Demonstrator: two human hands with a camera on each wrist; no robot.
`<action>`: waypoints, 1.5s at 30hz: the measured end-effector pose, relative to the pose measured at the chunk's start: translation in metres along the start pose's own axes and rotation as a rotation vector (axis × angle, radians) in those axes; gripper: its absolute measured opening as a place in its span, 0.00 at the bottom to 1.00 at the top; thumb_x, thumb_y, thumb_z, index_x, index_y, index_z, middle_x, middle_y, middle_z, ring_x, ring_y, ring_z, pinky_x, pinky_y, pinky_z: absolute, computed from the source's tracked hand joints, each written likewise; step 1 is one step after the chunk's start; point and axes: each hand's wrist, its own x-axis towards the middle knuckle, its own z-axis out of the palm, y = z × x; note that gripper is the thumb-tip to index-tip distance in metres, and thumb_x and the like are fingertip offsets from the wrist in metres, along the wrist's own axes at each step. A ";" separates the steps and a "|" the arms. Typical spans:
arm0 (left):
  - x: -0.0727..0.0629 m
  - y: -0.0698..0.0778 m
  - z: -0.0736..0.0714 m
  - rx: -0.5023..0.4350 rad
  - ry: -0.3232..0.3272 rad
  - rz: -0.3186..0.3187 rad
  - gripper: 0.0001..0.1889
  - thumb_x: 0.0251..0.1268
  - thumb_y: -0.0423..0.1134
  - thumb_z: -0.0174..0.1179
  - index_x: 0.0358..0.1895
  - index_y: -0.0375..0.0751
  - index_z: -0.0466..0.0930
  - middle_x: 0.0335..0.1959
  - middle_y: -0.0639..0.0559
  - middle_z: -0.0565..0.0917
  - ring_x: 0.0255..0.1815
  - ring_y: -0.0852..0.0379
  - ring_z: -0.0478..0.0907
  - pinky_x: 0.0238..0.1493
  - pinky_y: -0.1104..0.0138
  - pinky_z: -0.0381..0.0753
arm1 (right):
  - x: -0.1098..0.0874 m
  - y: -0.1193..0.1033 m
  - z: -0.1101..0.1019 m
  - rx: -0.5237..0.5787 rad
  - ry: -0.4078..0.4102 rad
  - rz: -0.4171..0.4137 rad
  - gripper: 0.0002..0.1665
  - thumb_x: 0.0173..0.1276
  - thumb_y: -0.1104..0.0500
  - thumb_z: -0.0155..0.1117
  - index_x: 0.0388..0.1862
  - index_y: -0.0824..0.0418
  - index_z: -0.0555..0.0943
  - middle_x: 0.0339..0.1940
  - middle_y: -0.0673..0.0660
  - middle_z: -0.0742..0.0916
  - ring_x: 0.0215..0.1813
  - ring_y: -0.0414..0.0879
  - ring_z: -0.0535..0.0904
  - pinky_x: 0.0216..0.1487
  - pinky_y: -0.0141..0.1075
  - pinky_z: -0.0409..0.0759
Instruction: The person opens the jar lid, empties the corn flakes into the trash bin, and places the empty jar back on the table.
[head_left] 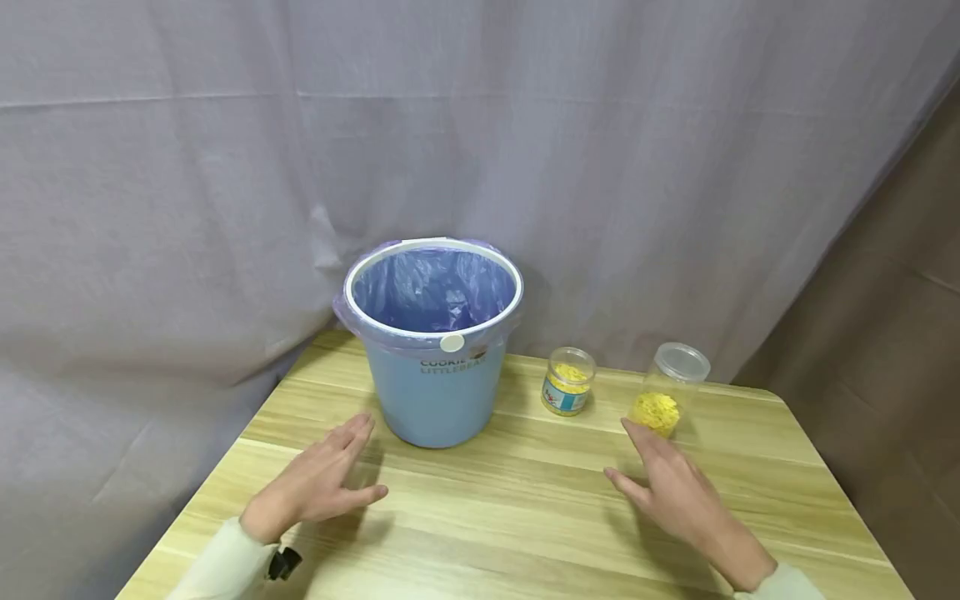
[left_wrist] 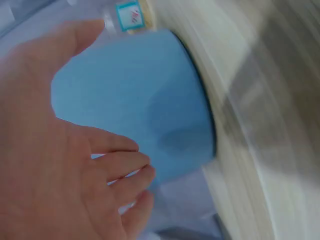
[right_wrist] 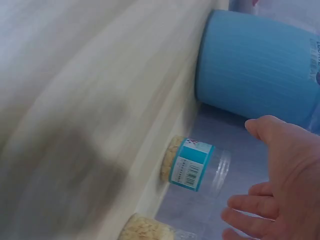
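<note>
Hovering at the lower left of the head view, the left hand (head_left: 318,479) holds nothing, thumb spread wide from its fingers, just beside the blue bucket (head_left: 438,392) near the centre. A translucent bag (head_left: 435,287) lines the bucket. At the lower right, the right hand (head_left: 671,483) is also bare, thumb well apart from its fingers; whether a fingertip touches the tall clear jar (head_left: 657,412) of yellow pieces, I cannot tell. Between bucket and tall jar, right of centre, a short labelled jar (head_left: 567,385) stands upright on the wooden table (head_left: 487,525).
</note>
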 end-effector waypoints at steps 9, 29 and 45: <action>0.023 0.032 -0.006 -0.220 -0.043 0.100 0.44 0.69 0.56 0.67 0.76 0.25 0.67 0.73 0.31 0.76 0.72 0.35 0.78 0.73 0.44 0.78 | 0.028 0.002 -0.019 0.059 0.014 -0.022 0.43 0.64 0.49 0.79 0.66 0.78 0.76 0.58 0.79 0.86 0.58 0.74 0.85 0.57 0.64 0.86; 0.112 0.116 0.043 -0.597 -0.009 0.054 0.44 0.55 0.48 0.76 0.74 0.31 0.71 0.72 0.37 0.80 0.74 0.41 0.77 0.76 0.48 0.76 | 0.084 0.000 -0.013 0.067 -0.067 0.051 0.43 0.66 0.44 0.76 0.64 0.77 0.78 0.61 0.77 0.86 0.61 0.74 0.84 0.61 0.64 0.84; 0.191 0.146 0.093 -0.757 0.045 -0.144 0.45 0.58 0.48 0.76 0.77 0.35 0.68 0.74 0.38 0.78 0.77 0.40 0.74 0.79 0.50 0.73 | 0.114 0.018 0.010 0.110 -0.075 0.127 0.49 0.65 0.43 0.77 0.69 0.79 0.73 0.67 0.79 0.81 0.67 0.77 0.79 0.67 0.66 0.80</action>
